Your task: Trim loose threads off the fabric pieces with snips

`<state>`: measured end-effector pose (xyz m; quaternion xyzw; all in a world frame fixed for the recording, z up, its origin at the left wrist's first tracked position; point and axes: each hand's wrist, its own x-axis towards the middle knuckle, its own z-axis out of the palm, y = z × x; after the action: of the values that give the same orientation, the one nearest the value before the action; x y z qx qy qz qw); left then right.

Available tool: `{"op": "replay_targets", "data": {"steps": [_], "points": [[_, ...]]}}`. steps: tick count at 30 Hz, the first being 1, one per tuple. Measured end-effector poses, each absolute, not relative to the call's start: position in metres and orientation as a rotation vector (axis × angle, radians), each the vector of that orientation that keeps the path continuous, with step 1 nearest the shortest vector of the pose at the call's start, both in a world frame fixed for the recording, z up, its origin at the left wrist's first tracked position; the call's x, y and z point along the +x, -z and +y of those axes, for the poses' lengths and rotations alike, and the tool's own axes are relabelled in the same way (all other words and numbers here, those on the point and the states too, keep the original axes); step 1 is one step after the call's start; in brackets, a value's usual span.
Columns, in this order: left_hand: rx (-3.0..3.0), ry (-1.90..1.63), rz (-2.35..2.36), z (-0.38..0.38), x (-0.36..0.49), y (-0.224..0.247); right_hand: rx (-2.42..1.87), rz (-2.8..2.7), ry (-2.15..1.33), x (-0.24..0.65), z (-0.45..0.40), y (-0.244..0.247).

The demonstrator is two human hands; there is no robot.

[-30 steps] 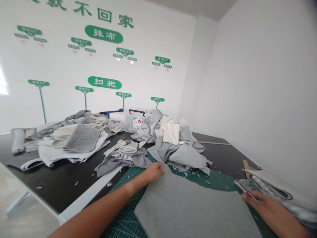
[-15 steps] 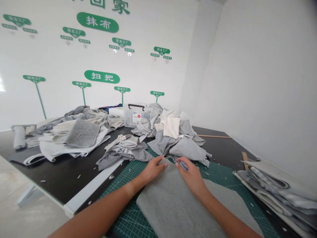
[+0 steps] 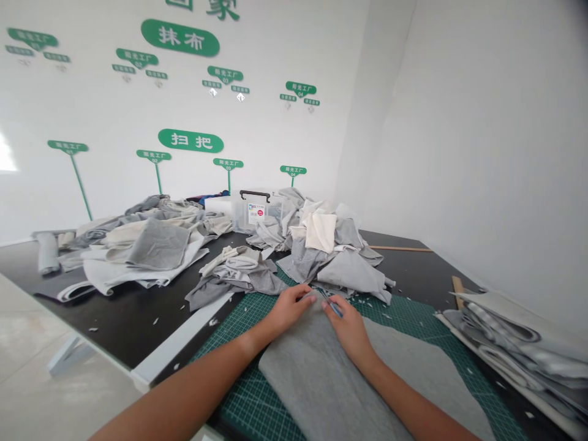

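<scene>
Well, the left hand (image 3: 290, 309) lay on a sheet of grey knit fabric (image 3: 316, 380), its fingers pressed together and resting along the cloth's far end. The right hand (image 3: 348, 331) sat just beside it, fingers (image 3: 344, 318) and thumb pinching a slim blue-handled tool (image 3: 337, 309), too small to name exactly, its tip down at that same end of the cloth. The fabric lay across a green cutting mat (image 3: 243, 361), which covered part of a black worktable (image 3: 124, 324), and small white scraps (image 3: 367, 301) were scattered over the mat. Just past the hands rose a heap of grey and cream cloth pieces (image 3: 331, 257), with a smaller grey pile (image 3: 234, 275) to its left and a wider spread of pieces (image 3: 138, 251) farther left. A stack of folded fabric (image 3: 500, 337) sat at the right, and a clear plastic storage box (image 3: 250, 214) with a black handle stood behind the heaps, below green signs (image 3: 190, 37) on the white wall.
</scene>
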<state>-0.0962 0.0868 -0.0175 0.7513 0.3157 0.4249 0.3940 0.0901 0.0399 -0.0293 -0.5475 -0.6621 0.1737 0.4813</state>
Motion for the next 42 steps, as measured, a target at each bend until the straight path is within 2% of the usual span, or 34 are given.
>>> {"op": "replay_targets", "data": {"steps": [7,23,42], "points": [[1.942,-1.104,0.724,0.082,-0.097,0.013,-1.327,-1.499,-0.458,0.091,0.033,0.018],[1.966,-1.127,0.762,0.084,-0.096,0.013,-1.234,-1.601,-0.531,0.082,0.028,0.014],[2.055,-1.101,0.692,0.083,-0.099,0.013,-1.318,-1.748,-0.361,0.082,0.026,0.018]]}}
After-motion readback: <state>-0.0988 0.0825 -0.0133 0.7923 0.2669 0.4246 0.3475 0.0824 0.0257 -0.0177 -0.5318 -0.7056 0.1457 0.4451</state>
